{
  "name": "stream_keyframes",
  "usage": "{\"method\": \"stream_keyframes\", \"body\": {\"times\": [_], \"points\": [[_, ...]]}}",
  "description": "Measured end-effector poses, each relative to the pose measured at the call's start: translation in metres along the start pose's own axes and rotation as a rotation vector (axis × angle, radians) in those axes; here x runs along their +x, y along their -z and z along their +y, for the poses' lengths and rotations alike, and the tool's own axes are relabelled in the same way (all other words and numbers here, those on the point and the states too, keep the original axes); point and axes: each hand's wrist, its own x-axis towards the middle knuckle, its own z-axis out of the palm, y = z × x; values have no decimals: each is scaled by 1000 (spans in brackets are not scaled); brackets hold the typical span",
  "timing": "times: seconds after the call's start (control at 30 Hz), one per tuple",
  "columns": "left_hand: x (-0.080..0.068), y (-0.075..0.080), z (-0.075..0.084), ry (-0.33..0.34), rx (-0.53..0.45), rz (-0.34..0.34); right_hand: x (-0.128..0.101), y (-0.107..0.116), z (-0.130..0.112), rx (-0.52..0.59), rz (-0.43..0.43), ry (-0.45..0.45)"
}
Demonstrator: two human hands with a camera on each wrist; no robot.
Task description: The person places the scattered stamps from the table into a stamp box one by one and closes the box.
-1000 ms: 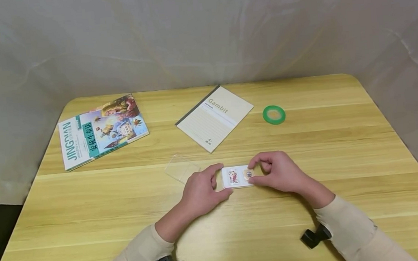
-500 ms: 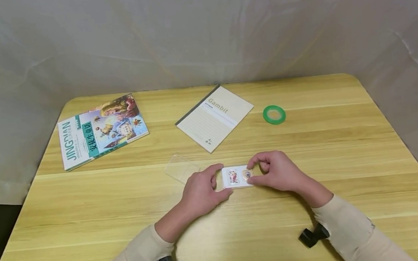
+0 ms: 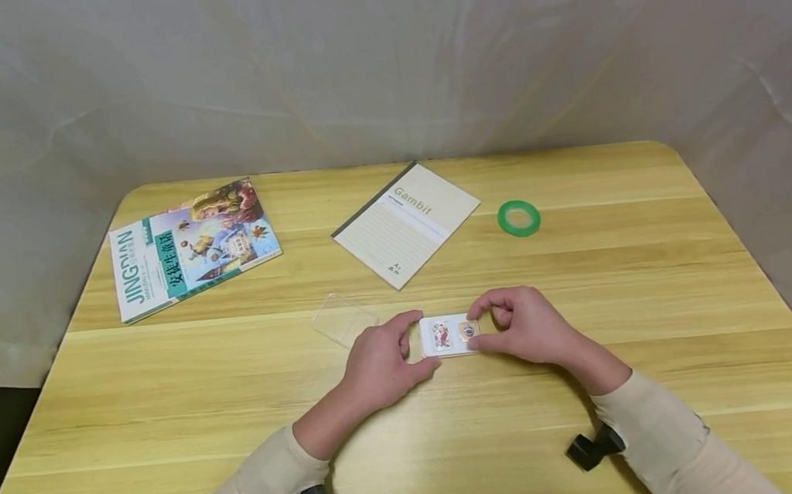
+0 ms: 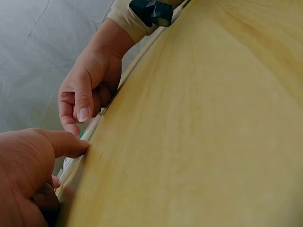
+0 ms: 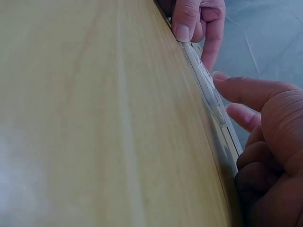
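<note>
A small white tray [image 3: 446,336] with two little picture badges lies flat on the wooden table [image 3: 240,399]. My left hand [image 3: 385,358] grips its left end between thumb and forefinger. My right hand [image 3: 522,325] pinches its right end, thumb at the near edge, forefinger over the far edge. In the left wrist view my left thumb [image 4: 61,142] touches the tray's thin edge [image 4: 90,130], with the right hand [image 4: 87,90] beyond. In the right wrist view the tray's clear rim [image 5: 208,92] shows edge-on between both hands.
A clear plastic lid [image 3: 344,318] lies just left of the tray. Further back are a colourful book [image 3: 190,248], a beige "Gambit" notebook [image 3: 404,223] and a green tape ring [image 3: 518,217]. Grey cloth hangs behind the table.
</note>
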Motion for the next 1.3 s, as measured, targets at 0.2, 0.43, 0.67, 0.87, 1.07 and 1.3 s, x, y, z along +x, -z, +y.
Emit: {"method": "stream_keyframes", "body": {"times": [0.2,0.43,0.67,0.87,1.07,1.3], "points": [[0,-1,0,5,0,1,-5,1,2,23,32,24],[-1,-1,0,-6,-4,8,-12,6,6,-22,63,49],[0,-1,1,-15,-3,9,-14,8,11,-53,15,70],[1,-1,2,-12,-1,11,-13,9,13,-69,6,68],[0,-1,2,7,10,15,-12,6,15,-66,7,63],[-1,-1,2,13,20,10,-11,2,16,-67,23,90]]}}
